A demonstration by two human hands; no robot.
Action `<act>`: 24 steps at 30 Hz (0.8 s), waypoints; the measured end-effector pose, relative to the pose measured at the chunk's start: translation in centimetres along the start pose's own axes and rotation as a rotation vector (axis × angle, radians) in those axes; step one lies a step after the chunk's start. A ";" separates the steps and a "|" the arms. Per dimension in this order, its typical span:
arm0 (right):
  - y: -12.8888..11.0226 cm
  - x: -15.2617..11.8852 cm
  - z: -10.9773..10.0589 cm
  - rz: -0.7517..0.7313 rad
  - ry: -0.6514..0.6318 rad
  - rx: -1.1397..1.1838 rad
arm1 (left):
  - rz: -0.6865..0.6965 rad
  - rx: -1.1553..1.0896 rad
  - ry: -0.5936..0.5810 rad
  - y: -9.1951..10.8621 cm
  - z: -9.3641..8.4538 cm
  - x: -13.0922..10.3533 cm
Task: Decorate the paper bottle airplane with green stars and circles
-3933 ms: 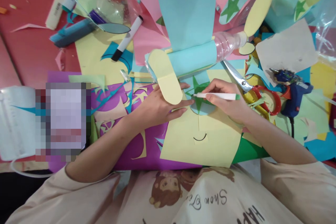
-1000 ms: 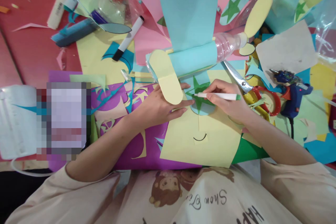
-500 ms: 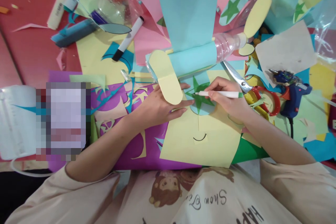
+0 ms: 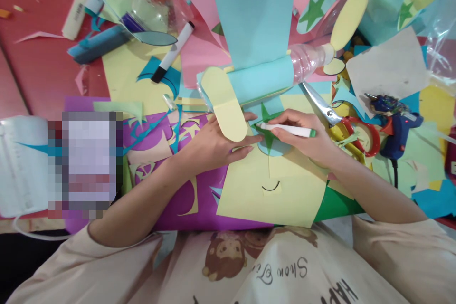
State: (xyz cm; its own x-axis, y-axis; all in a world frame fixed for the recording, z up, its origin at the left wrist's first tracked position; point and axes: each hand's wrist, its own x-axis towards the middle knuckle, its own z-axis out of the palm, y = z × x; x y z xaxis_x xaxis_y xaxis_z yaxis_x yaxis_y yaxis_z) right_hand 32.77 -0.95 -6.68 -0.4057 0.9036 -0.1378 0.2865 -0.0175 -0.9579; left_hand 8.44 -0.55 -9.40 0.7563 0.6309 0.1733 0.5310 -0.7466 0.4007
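My right hand (image 4: 302,135) is closed round a white marker (image 4: 294,130) with a green end. Its tip meets a green star (image 4: 268,137) on a light blue paper piece (image 4: 275,150) with a rounded end. My left hand (image 4: 217,147) lies with fingers spread, their tips at the left edge of that blue piece. A pale yellow rounded strip (image 4: 228,114) on the bottle covers part of this hand. The plastic bottle (image 4: 305,63), wrapped in light blue paper, lies just beyond both hands. Beneath is a pale yellow sheet (image 4: 245,190) with a small curved black line.
Scissors (image 4: 363,137) with red handles and a blue glue gun (image 4: 399,137) lie right of my right hand. A black-and-white marker (image 4: 173,52) and a glue stick (image 4: 80,4) are at upper left. Paper scraps cover the purple sheet (image 4: 210,213). A blurred rectangular object (image 4: 89,156) stands left.
The marker and my right hand have shifted slightly left along the star, and the marker's rear end has dipped toward me. My left hand stays in place.
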 end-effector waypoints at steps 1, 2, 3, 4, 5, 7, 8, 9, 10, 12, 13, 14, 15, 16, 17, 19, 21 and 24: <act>0.0 0.0 0.0 0.005 -0.001 -0.001 | 0.005 0.004 0.010 0.0 0.0 0.0; 0.0 0.0 0.0 0.007 0.000 0.001 | 0.008 0.007 0.020 0.0 0.0 0.0; 0.1 0.0 0.0 0.009 -0.001 0.004 | 0.013 0.008 0.023 0.0 0.0 0.0; 0.1 -0.1 -0.1 0.009 0.002 0.009 | 0.016 0.006 0.021 0.0 0.0 0.0; 0.1 -0.1 -0.1 0.012 0.004 0.011 | 0.018 0.002 0.013 0.0 -0.1 0.0; 0.2 -0.1 -0.2 0.019 0.015 0.011 | 0.015 -0.011 0.003 0.0 -0.1 0.0; 0.2 -0.1 -0.2 0.022 0.021 0.010 | 0.015 -0.018 0.005 0.0 -0.1 0.0; 0.2 0.0 -0.2 0.023 0.028 0.011 | 0.017 -0.023 0.012 0.0 0.0 0.0; 0.2 0.0 -0.2 0.021 0.035 0.012 | 0.019 -0.027 0.021 0.0 0.0 0.0; 0.2 0.1 -0.2 0.018 0.052 0.005 | 0.023 -0.030 0.029 -0.1 0.1 0.0; 0.2 0.1 -0.3 0.021 0.065 -0.002 | 0.022 -0.030 0.028 -0.1 0.1 0.0; 0.2 0.2 -0.3 0.028 0.082 -0.008 | 0.020 -0.031 0.027 -0.1 0.1 0.0; 0.1 0.3 -0.3 0.037 0.099 -0.011 | 0.019 -0.033 0.026 -0.1 0.1 0.0; 0.1 0.3 -0.3 0.045 0.117 -0.011 | 0.019 -0.034 0.025 -0.1 0.1 0.0; 0.1 0.4 -0.3 0.051 0.130 -0.008 | 0.020 -0.037 0.024 -0.1 0.1 0.0; 0.1 0.4 -0.3 0.051 0.138 -0.005 | 0.015 -0.044 0.020 -0.1 0.0 0.0; 0.1 0.4 -0.3 0.045 0.122 -0.014 | 0.002 -0.043 0.009 0.0 0.0 0.0; 0.1 0.2 -0.2 0.033 0.082 -0.018 | -0.007 -0.033 -0.011 0.0 -0.1 0.0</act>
State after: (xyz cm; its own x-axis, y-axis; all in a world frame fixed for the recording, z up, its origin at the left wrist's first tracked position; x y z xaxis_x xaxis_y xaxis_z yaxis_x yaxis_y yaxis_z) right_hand 32.90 -0.65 -6.76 -0.3234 0.9347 -0.1472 0.3147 -0.0405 -0.9483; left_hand 8.40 -0.48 -9.32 0.7569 0.6336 0.1601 0.5239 -0.7347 0.4310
